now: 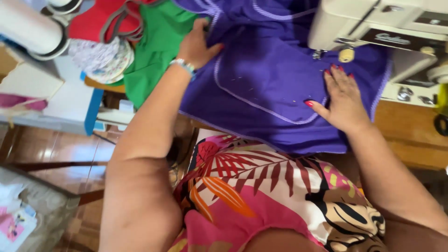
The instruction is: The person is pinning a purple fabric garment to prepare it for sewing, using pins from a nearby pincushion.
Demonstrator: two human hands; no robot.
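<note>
a: two hands are laid on the purple fabric (pixel 261 79), which is spread over the wooden worktop (pixel 410 135) under the sewing machine (pixel 373 28).

b: the left hand (pixel 198 46) is closed on a fold; the right hand (pixel 343 98) is pressed flat, fingers spread, nothing held.

purple fabric (pixel 266 79), white zigzag trim, spread flat under sewing machine (pixel 373 23)

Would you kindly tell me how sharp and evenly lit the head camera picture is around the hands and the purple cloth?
Head view: daylight falls evenly on the purple cloth, with no harsh glare; the right hand and left hand look slightly soft from motion blur; the sewing machine at top right is bright, nearly washed out; the white roll at top left is blurred and cropped.
</note>
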